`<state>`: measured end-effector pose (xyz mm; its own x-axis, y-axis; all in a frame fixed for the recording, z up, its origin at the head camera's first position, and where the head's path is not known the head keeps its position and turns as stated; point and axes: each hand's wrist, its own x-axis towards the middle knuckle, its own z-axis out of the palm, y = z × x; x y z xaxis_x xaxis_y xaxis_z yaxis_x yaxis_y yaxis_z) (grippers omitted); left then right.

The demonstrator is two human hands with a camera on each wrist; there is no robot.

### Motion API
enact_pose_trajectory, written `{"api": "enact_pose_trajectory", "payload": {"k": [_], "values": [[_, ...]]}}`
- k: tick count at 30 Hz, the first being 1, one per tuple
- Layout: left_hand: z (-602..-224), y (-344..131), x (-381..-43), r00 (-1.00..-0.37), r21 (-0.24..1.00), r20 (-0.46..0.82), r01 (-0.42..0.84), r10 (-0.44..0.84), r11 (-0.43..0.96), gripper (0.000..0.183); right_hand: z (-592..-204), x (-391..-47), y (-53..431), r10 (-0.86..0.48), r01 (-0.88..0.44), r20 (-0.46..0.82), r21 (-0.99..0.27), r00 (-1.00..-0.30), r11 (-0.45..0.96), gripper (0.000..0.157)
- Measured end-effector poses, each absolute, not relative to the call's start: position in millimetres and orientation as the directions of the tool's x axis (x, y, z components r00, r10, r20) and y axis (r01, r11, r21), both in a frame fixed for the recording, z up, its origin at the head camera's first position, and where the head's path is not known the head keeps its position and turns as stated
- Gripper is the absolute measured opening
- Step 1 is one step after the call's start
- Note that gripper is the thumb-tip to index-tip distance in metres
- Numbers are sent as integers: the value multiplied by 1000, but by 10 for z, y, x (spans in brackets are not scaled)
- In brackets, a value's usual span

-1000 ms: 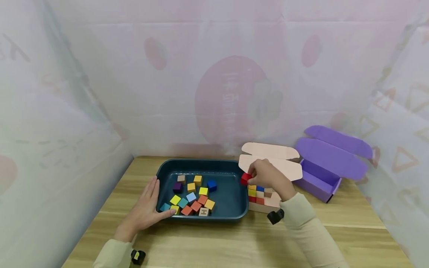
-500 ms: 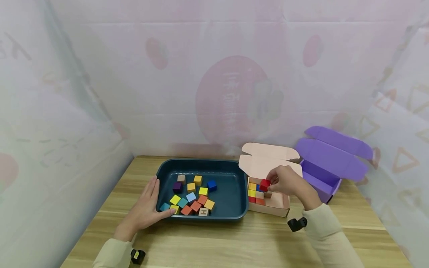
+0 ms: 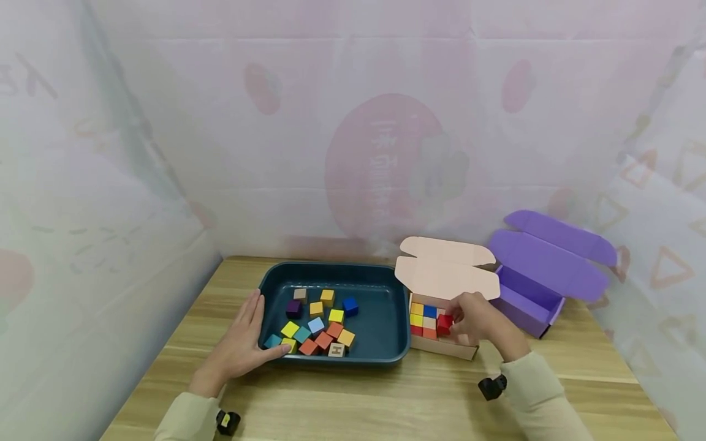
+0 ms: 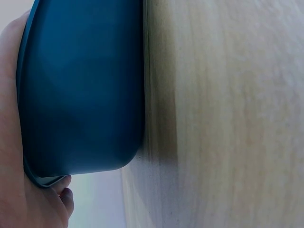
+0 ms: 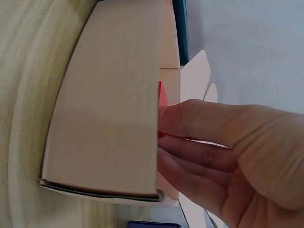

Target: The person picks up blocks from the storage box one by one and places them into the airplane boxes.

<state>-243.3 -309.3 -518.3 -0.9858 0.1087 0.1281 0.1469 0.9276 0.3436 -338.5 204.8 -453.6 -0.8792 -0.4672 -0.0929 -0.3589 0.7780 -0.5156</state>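
Observation:
In the head view, my right hand (image 3: pixel 475 317) pinches a red cube (image 3: pixel 444 324) inside the open peach cardboard box (image 3: pixel 445 348). The cube sits beside several colored cubes packed in rows there. From the right wrist, the box wall hides most of the red cube (image 5: pixel 162 95), and the fingers reach in over its edge. My left hand (image 3: pixel 238 340) rests against the left end of the dark teal tray (image 3: pixel 380 360), fingers extended along the rim and thumb across its front corner. Several loose wooden cubes (image 3: pixel 316 326) lie in the tray, one marked with an H.
A purple cardboard box (image 3: pixel 529 300) stands open at the right, behind the peach box. The peach lid (image 3: pixel 447 275) is folded back. Everything stands on a wood-grain table (image 3: pixel 353 398), with printed white sheets (image 3: pixel 276 153) behind and at both sides.
My right hand has carried the red cube from above the tray's right rim rightward, then down into the peach box. My left hand has stayed at the tray.

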Motion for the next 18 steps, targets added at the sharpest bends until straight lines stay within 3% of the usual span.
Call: {"api": "enact_pose_trajectory", "payload": {"k": [18], "values": [[-5187,-3094,-2434,-986,346,128,144,106,927,132,-4713,-3381,1971,-465,-411,-25,-427,-885,805,13]]}}
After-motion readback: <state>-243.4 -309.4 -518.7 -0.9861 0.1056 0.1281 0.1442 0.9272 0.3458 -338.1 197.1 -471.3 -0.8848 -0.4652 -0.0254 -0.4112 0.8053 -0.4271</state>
